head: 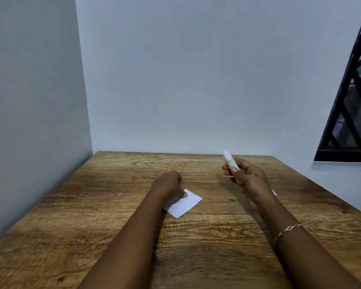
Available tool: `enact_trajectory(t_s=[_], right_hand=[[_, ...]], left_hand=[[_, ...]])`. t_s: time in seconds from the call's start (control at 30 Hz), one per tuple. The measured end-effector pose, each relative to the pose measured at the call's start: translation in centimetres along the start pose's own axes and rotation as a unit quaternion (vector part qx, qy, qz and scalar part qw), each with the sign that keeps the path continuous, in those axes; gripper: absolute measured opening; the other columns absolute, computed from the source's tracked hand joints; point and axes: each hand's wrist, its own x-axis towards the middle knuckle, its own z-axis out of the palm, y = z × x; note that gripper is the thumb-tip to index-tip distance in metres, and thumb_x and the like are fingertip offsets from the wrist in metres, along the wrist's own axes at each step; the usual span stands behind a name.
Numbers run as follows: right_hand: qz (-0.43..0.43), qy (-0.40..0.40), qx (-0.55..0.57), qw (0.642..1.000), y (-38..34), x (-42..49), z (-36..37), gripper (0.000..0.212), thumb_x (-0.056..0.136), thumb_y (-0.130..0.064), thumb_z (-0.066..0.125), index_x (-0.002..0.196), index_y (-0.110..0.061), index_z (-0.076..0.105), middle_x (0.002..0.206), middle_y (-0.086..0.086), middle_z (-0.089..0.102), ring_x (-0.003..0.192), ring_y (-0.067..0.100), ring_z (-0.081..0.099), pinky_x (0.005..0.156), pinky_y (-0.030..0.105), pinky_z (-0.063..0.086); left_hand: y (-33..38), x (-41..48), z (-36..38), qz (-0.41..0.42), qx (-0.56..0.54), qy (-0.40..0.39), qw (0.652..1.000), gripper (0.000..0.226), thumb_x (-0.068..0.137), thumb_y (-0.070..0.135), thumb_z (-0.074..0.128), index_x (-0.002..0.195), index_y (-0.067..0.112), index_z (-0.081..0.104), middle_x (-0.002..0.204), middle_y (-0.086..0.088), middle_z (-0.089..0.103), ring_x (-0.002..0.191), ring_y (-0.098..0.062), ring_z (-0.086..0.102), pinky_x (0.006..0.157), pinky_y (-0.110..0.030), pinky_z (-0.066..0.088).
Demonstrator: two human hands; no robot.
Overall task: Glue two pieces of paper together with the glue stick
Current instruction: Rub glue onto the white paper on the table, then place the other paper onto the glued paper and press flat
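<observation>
A small white piece of paper (186, 204) lies flat on the wooden table (113, 205) near its middle. My left hand (168, 185) rests on the paper's far-left corner, fingers curled, thumb pressing it down. My right hand (247, 177) is raised above the table to the right, closed around a glue stick (229, 160) with a white cap end pointing up and a yellow band and yellow body. A sliver of a second white paper (274, 192) shows just behind my right wrist; most of it is hidden.
The table stands in a corner, with a grey wall on the left and another close behind its far edge. A dark barred window (352, 101) is at the upper right. A thin bracelet (290, 230) circles my right forearm.
</observation>
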Motion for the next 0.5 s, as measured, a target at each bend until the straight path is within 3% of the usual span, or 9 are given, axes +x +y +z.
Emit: enact_trajectory(t_s=[0.17, 0.27, 0.37, 0.5], right_hand=[[0.001, 0.032, -0.043, 0.999, -0.2, 0.6, -4.0, 0.028, 0.087, 0.003, 0.049, 0.114, -0.005, 0.045, 0.091, 0.004, 0.066, 0.076, 0.003, 0.068, 0.064, 0.016, 0.056], [0.021, 0.035, -0.073, 0.996, -0.2, 0.1, -6.3, 0.026, 0.086, 0.001, 0.052, 0.110, -0.006, 0.050, 0.097, 0.006, 0.066, 0.086, 0.010, 0.065, 0.066, 0.017, 0.055], [0.053, 0.039, -0.074, 0.995, 0.0, -0.7, -7.9, 0.022, 0.083, 0.004, 0.055, 0.098, -0.011, 0.057, 0.093, 0.005, 0.069, 0.081, 0.009, 0.067, 0.060, 0.017, 0.055], [0.107, 0.043, -0.064, 0.991, 0.3, -1.1, -8.7, 0.026, 0.080, 0.010, 0.055, 0.100, -0.007, 0.055, 0.090, 0.008, 0.068, 0.083, 0.017, 0.064, 0.064, 0.029, 0.052]], left_hand=[[-0.1, 0.1, 0.1, 0.006, -0.005, -0.003, 1.000, 0.015, 0.077, 0.019, 0.070, 0.082, 0.016, 0.056, 0.091, -0.001, 0.057, 0.084, -0.019, 0.050, 0.068, -0.028, 0.034], [0.0, 0.2, 0.1, 0.007, -0.006, -0.003, 1.000, 0.015, 0.077, 0.019, 0.071, 0.082, 0.016, 0.057, 0.092, -0.001, 0.058, 0.085, -0.019, 0.050, 0.070, -0.029, 0.035], [0.0, 0.2, 0.1, 0.005, -0.004, -0.004, 1.000, 0.015, 0.077, 0.019, 0.070, 0.083, 0.014, 0.057, 0.094, -0.003, 0.059, 0.085, -0.020, 0.051, 0.069, -0.029, 0.035], [-0.1, 0.0, 0.0, 0.001, -0.010, -0.003, 1.000, 0.013, 0.077, 0.018, 0.070, 0.082, 0.014, 0.058, 0.091, -0.004, 0.059, 0.083, -0.021, 0.051, 0.068, -0.029, 0.034]])
